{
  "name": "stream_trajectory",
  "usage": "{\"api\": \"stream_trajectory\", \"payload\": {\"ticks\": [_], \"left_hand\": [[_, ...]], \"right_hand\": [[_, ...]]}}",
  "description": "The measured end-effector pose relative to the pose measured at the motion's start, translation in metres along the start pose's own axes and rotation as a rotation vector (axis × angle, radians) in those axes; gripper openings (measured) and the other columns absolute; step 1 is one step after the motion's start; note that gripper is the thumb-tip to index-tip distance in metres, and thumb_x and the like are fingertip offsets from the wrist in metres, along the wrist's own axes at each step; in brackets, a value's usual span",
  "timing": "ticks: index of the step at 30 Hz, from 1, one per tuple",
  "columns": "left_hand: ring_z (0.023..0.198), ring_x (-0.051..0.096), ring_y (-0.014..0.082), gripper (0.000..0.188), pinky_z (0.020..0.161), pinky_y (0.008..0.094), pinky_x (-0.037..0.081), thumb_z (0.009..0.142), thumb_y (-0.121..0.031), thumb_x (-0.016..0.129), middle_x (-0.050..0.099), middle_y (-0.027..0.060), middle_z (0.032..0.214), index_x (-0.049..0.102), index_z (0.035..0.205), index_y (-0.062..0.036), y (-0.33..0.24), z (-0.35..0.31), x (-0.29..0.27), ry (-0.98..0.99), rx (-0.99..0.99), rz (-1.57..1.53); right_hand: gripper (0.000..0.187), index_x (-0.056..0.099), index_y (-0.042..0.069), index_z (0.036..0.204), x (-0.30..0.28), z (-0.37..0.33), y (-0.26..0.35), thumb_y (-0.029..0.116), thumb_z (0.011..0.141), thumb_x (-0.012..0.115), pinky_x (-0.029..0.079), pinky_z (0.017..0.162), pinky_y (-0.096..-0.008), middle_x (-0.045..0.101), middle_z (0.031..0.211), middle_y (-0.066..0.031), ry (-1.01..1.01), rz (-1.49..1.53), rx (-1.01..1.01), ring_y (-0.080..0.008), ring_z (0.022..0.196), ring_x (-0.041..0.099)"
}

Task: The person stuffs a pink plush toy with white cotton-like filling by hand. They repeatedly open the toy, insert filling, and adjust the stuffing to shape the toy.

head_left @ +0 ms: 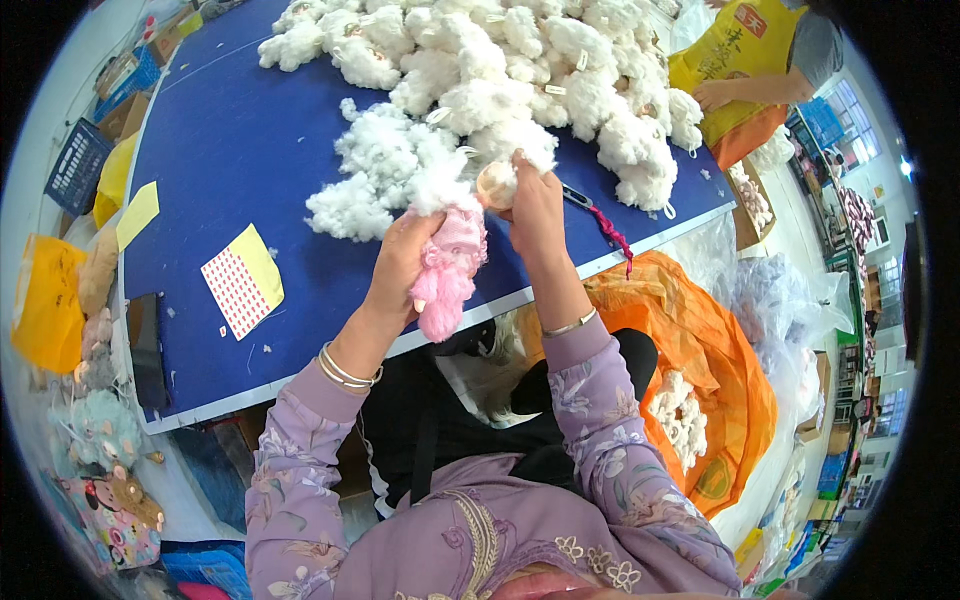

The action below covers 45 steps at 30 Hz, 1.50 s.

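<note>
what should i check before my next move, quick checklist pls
1. Left hand on the pink plush toy: ok, gripping it over the table's near edge.
2. Right hand on the pale round piece: ok, fingers hold it beside the toy's top.
3. White stuffing within reach: ok, a loose heap lies on the blue table just beyond the hands.
4. Slim tool with a red-pink tail in easy reach: ok, on the table to the right of the right hand.
5. Amount of filling inside the toy: cannot tell, its inside is hidden.
</note>
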<state>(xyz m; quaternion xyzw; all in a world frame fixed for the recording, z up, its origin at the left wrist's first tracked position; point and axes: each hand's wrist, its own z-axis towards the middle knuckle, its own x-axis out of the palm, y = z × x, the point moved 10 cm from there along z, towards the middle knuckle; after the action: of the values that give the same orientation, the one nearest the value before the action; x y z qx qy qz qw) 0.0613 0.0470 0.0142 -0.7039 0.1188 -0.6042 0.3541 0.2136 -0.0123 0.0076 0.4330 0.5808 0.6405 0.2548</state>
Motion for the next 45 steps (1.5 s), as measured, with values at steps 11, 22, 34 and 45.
{"api": "stream_trajectory", "payload": {"ticks": [11, 22, 34, 45], "left_hand": [[0.071, 0.066, 0.0208, 0.041, 0.057, 0.0316, 0.055, 0.097, -0.029, 0.044, 0.066, 0.0143, 0.090, 0.059, 0.114, 0.0054, 0.000, 0.002, -0.016, -0.129, 0.027, 0.061], [0.073, 0.066, 0.0203, 0.035, 0.062, 0.0329, 0.057, 0.096, -0.026, 0.048, 0.067, 0.0136, 0.093, 0.062, 0.108, 0.0046, -0.001, 0.004, -0.025, -0.076, 0.024, 0.080], [0.067, 0.063, 0.0232, 0.044, 0.056, 0.0364, 0.056, 0.098, -0.034, 0.041, 0.064, 0.0148, 0.085, 0.057, 0.111, 0.0039, 0.000, 0.000, -0.006, 0.017, -0.064, -0.135], [0.065, 0.062, 0.0225, 0.043, 0.054, 0.0357, 0.054, 0.097, -0.034, 0.042, 0.064, 0.0138, 0.084, 0.059, 0.108, 0.0035, -0.007, 0.000, -0.013, -0.068, -0.027, -0.088]], "right_hand": [[0.024, 0.059, -0.002, 0.107, 0.036, -0.029, 0.029, 0.019, 0.100, 0.051, 0.051, 0.068, -0.0278, 0.064, 0.093, -0.0040, 0.180, 0.023, -0.224, -0.0112, 0.082, 0.061], [0.021, 0.058, -0.005, 0.106, -0.005, 0.006, 0.063, 0.010, 0.092, 0.053, 0.050, 0.079, -0.0382, 0.064, 0.098, -0.0222, -0.028, -0.707, -0.648, -0.0358, 0.084, 0.061], [0.045, 0.048, 0.001, 0.137, 0.056, -0.061, 0.041, 0.009, 0.094, 0.059, 0.045, 0.064, -0.0238, 0.059, 0.100, -0.0032, 0.673, 0.062, -0.033, -0.0097, 0.073, 0.053], [0.009, 0.065, 0.003, 0.095, 0.035, -0.032, 0.038, 0.010, 0.090, 0.068, 0.043, 0.057, -0.0220, 0.060, 0.076, -0.0008, 0.542, 0.077, 0.021, -0.0075, 0.062, 0.053]]}}
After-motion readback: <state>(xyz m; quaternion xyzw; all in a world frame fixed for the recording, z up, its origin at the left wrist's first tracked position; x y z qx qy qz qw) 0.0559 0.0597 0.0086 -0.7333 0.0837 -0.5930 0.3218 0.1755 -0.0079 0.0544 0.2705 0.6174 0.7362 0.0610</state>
